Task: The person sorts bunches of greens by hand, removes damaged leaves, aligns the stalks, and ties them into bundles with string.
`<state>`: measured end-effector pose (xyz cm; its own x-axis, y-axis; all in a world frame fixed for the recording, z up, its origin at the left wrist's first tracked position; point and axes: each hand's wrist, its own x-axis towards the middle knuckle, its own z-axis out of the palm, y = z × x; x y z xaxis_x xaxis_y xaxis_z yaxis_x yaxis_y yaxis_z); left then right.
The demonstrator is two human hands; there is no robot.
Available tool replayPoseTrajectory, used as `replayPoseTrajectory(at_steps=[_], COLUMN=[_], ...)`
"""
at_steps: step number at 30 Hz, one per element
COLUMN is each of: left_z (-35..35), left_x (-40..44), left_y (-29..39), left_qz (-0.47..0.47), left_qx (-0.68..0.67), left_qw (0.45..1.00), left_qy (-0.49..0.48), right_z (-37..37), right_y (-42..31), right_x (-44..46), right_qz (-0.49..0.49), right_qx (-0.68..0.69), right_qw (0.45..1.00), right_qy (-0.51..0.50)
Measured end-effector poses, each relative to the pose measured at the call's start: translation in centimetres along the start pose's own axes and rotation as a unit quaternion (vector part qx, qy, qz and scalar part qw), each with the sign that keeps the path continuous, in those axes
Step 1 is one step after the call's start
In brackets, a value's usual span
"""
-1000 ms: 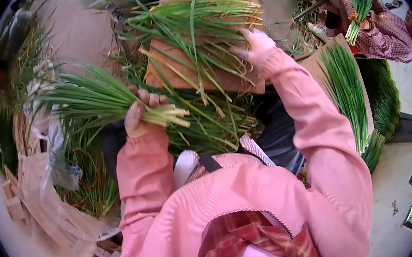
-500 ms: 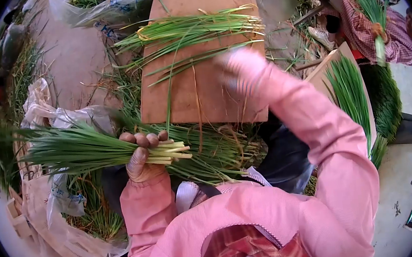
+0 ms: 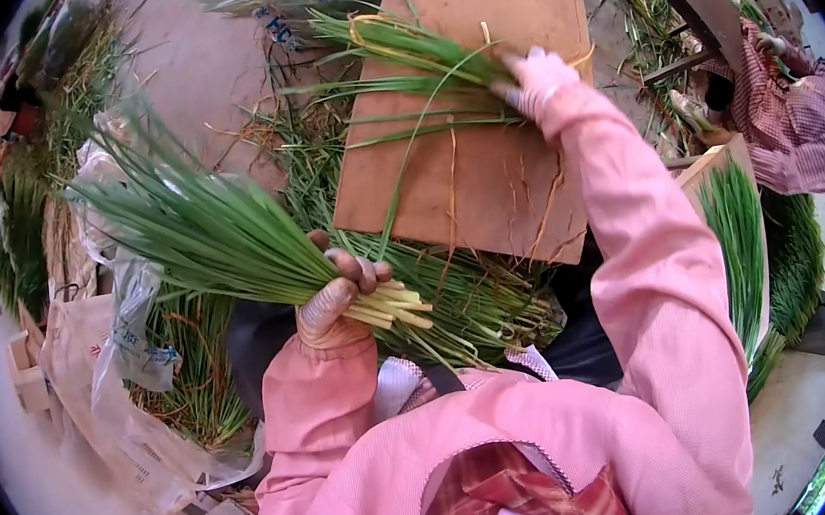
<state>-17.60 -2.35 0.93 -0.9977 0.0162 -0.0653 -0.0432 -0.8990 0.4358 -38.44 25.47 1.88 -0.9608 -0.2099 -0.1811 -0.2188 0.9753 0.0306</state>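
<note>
My left hand (image 3: 341, 290), in a stained glove, is wrapped round a thick bunch of garlic chives (image 3: 218, 228). The green leaves fan up and left, while the pale cut ends stick out to the right of the fist. Over the brown board (image 3: 425, 186), my gloved right hand (image 3: 537, 81) has its fingers closed round the right end of a smaller bundle of chives (image 3: 431, 49) with some yellowed leaves. A few single stalks lie below that bundle on the board, and dry brown strands hang near its front edge.
More chives lie in a heap (image 3: 477, 301) by my lap. On the right, a wooden-sided tray holds upright chives (image 3: 738, 243). Clear plastic bags (image 3: 139, 336) are at the left. A person in checked clothes (image 3: 797, 132) is beyond a dark frame (image 3: 708, 5) at upper right.
My right hand, blurred before, has closed on the chives on the board, whose right ends are now drawn together. The left-hand bunch has tilted, leaves higher. The whole view has turned slightly.
</note>
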Motion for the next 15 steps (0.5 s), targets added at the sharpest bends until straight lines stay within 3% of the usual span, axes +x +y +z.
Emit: replayPoseTrajectory(at_steps=[2,5,8,9,11,13,15], left_z=[-0.3,-1.1,-1.5,-1.3,-0.9,-0.7,-0.8], left_x=[-0.2,-0.3,-0.6,-0.9,-0.8,-0.8,-1.2], left_y=[0.2,0.5,1.0,1.2,1.5,1.4,1.3], left_qz=[0.016,0.026,0.009,0.012,0.007,0.017,0.007], left_qx=[0.001,-0.002,-0.04,-0.042,-0.002,-0.001,0.044], left_qw=[1.0,0.998,0.999,0.999,0.999,1.0,0.996], left_qy=[-0.015,-0.055,-0.025,-0.027,-0.038,0.014,0.079], right_z=[-0.2,-0.2,1.2,3.4,8.2,6.1,1.5], right_y=[-3.2,-7.2,-11.6,-12.1,-12.3,-12.1,-11.9], right_x=[-4.3,-12.2,-19.3,-20.9,-23.6,-23.3,-20.7], right_qz=[-0.013,-0.136,-0.217,-0.26,-0.27,-0.221,-0.239], right_qx=[-0.036,0.031,0.073,0.105,0.094,0.121,0.138], right_qw=[0.999,0.99,0.968,0.941,0.93,0.917,0.882], right_qy=[-0.024,-0.022,-0.101,-0.191,-0.232,-0.308,-0.382])
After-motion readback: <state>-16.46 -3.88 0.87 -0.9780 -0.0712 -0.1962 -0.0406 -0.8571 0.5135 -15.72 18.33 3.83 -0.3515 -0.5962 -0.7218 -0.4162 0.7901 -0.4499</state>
